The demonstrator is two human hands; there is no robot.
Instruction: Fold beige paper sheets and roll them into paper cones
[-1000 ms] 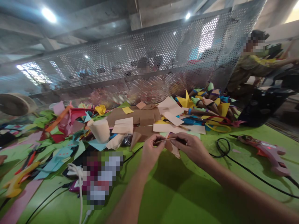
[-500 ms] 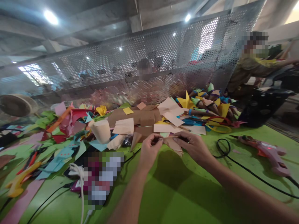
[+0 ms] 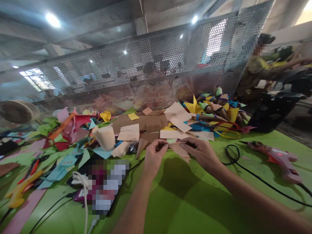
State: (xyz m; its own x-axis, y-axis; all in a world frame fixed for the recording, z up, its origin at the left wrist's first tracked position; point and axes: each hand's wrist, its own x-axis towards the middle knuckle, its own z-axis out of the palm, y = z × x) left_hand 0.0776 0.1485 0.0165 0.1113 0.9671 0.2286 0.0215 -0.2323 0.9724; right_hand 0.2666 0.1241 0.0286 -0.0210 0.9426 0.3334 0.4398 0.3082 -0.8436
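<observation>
Between my two hands is a small piece of light brown paper [image 3: 179, 150], held above the green table. My left hand [image 3: 156, 153] pinches its left end between thumb and forefinger. At the other end, my right hand [image 3: 198, 150] grips the paper, with the thumb in front and the fingers partly hidden behind. The upper edge of the paper lies nearly level, and a pointed part hangs down below it. Just beyond my hands lie pale paper strips [image 3: 172, 134] and a folded brown paper piece [image 3: 142, 144].
A pink glue gun [image 3: 276, 159] lies at right with its black cable. At left are a yellow glue gun [image 3: 23, 188], a blurred-out phone-like object [image 3: 110, 185], a paper roll [image 3: 105, 138] and coloured scraps. Finished-looking paper cones [image 3: 219, 109] pile up before the perforated metal screen [image 3: 156, 81].
My left hand has shifted very slightly left along the paper. My right hand stays almost where it was, and the paper remains held between them.
</observation>
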